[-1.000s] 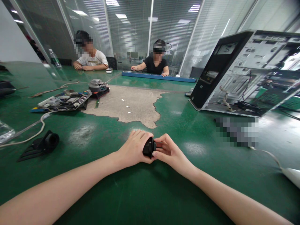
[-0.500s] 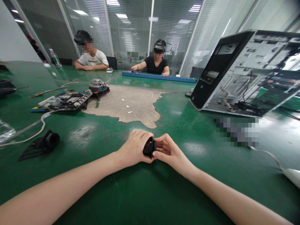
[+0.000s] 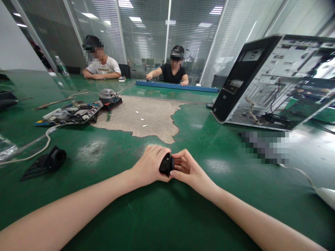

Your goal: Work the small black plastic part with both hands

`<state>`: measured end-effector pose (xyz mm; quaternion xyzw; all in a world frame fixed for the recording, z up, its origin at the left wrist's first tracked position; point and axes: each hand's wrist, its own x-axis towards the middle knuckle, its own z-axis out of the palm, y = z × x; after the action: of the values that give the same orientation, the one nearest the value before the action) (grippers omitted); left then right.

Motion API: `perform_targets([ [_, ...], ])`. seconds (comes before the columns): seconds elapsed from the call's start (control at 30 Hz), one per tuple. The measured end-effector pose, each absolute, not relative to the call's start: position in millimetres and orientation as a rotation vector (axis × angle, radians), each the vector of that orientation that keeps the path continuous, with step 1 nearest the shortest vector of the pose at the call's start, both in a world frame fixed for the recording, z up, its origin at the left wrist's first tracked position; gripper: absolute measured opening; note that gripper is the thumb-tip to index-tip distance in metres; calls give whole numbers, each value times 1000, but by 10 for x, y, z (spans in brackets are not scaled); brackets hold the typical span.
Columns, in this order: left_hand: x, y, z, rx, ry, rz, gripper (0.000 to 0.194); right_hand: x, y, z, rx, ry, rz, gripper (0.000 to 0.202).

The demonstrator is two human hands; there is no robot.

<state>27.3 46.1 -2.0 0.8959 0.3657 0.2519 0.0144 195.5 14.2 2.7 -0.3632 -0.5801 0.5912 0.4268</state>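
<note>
A small black part (image 3: pixel 164 165) is held between my two hands, low over the green table (image 3: pixel 125 218). My left hand (image 3: pixel 150 165) wraps round its left side, fingers curled over the far side and thumb beneath. On its right side, the fingertips and thumb of my right hand (image 3: pixel 190 170) pinch a round black rim. What lies inside my left palm is hidden. To the left, a black piece with a round opening (image 3: pixel 58 157) and a flat slotted base lies on the table.
An open computer case (image 3: pixel 246 80) stands at right. A circuit board (image 3: pixel 72 113), a grey fan unit (image 3: pixel 108 97) and a pale cable (image 3: pixel 47 139) lie at left. Bare patch (image 3: pixel 146 115) in the middle. Two people sit across, one at a blue bar (image 3: pixel 178 86).
</note>
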Motion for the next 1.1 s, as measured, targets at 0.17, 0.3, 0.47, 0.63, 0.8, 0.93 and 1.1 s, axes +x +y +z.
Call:
perform_targets([
  [0.17,278,471,-26,2770,1127,812,49,1938,145,50,-929,-1415,1464,25],
  [0.3,274,473,-14,2768,1126,797,48,1931,157,67,-1005,-1428,1428,27],
  [0.47,265,460,-4,2785,1137,783,49,1945,140,52,-944,-1469,1469,33],
  [0.63,270,462,-9,2797,1134,781,49,1942,132,42,-916,-1424,1486,28],
  [0.8,273,469,-9,2786,1116,798,50,1933,162,39,-969,-1417,1430,24],
  [0.93,269,467,-10,2783,1117,790,50,1940,169,40,-1003,-1432,1452,30],
  [1.1,265,461,-12,2796,1125,792,48,1952,146,25,-897,-1455,1496,34],
])
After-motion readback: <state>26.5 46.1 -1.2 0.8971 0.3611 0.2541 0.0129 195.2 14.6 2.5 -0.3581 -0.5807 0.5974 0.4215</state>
